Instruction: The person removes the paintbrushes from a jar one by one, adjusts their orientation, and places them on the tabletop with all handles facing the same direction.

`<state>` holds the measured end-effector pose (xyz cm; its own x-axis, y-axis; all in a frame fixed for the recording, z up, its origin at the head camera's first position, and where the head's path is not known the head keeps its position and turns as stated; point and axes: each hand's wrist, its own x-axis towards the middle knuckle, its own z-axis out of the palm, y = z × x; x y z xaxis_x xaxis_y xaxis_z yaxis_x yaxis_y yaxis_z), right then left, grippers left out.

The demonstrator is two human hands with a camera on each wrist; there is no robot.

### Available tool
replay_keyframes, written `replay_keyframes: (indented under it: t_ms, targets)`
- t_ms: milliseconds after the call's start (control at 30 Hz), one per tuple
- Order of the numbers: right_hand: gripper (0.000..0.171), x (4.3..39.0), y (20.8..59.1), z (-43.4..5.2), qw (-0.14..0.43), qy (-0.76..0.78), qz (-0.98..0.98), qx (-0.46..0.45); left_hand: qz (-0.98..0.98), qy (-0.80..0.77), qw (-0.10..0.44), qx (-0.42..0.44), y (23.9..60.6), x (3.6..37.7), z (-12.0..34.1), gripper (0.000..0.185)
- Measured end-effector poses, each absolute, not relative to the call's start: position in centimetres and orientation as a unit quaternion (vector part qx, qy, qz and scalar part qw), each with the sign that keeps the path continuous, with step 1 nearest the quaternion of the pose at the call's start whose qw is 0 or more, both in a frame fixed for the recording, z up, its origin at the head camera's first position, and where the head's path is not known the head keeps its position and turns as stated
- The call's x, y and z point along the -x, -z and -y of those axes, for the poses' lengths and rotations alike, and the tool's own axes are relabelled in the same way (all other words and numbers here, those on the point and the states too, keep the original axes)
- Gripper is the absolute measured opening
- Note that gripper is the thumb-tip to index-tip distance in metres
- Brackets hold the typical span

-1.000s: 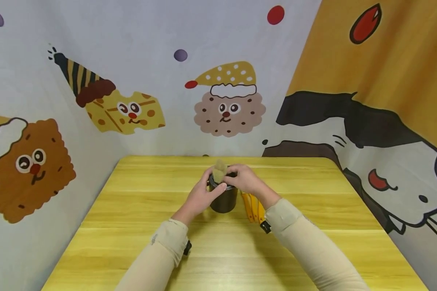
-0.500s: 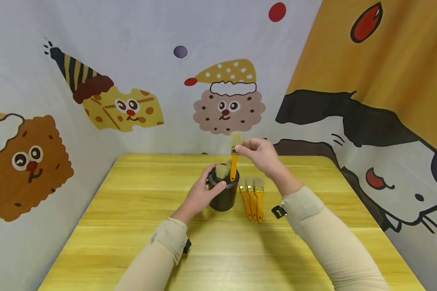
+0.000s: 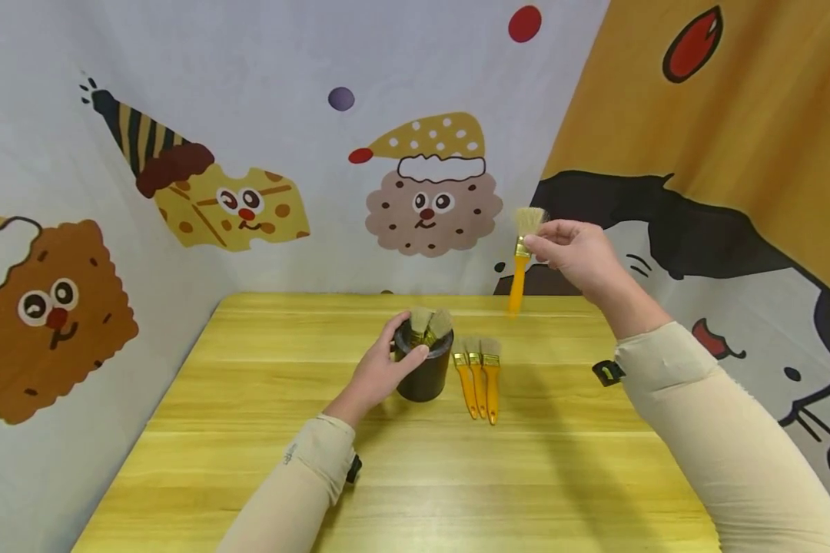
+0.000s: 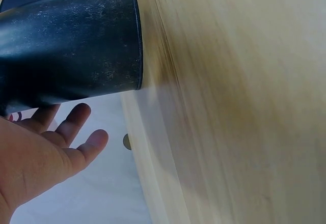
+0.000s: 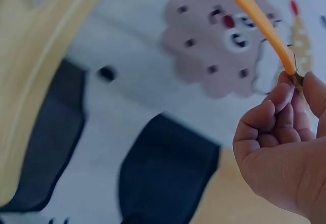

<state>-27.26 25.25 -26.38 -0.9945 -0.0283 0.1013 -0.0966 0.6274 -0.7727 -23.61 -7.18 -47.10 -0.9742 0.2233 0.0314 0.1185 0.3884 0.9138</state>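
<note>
A black cup (image 3: 425, 378) stands at the middle of the yellow table (image 3: 415, 476) with two brushes (image 3: 432, 323) standing bristles-up in it. My left hand (image 3: 400, 352) grips the cup near its rim, thumb on the near side; in the left wrist view the cup (image 4: 71, 51) sits just above the fingers (image 4: 76, 124). My right hand (image 3: 538, 247) is raised to the right of the cup and pinches an orange-handled brush (image 3: 519, 284) at its metal band, bristles up, handle hanging down. The right wrist view shows the orange handle (image 5: 257, 18) pinched between the fingertips (image 5: 285, 94).
Three orange-handled brushes (image 3: 479, 378) lie side by side on the table just right of the cup. Cartoon-printed cloth walls (image 3: 180, 177) close in the table at the back and on both sides.
The right hand has pulled a brush out of the cup and carried it up and to the right. The left hand has stayed on the cup.
</note>
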Motion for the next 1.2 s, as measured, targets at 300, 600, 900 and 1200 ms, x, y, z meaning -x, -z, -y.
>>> replay_keyframes:
  t_ms: [300,600,900,1200]
  targets:
    - [0.054,28.7,33.6,-30.0,-0.068,-0.375,0.925,0.005,-0.832,-0.542,0.051,-0.106,46.8,23.6,7.4,0.075]
    - [0.040,29.2,42.7,-30.9,-0.136,-0.408,0.902,0.020,-0.827,-0.549,0.053,-0.110,47.1,23.4,7.2,0.076]
    - [0.033,29.0,48.0,-30.6,-0.155,-0.419,0.894,0.034,-0.831,-0.543,0.060,-0.107,47.0,23.3,6.7,0.072]
    - [0.032,30.4,49.6,-30.4,-0.160,-0.360,0.919,0.015,-0.832,-0.543,0.050,-0.108,46.9,23.3,7.1,0.073]
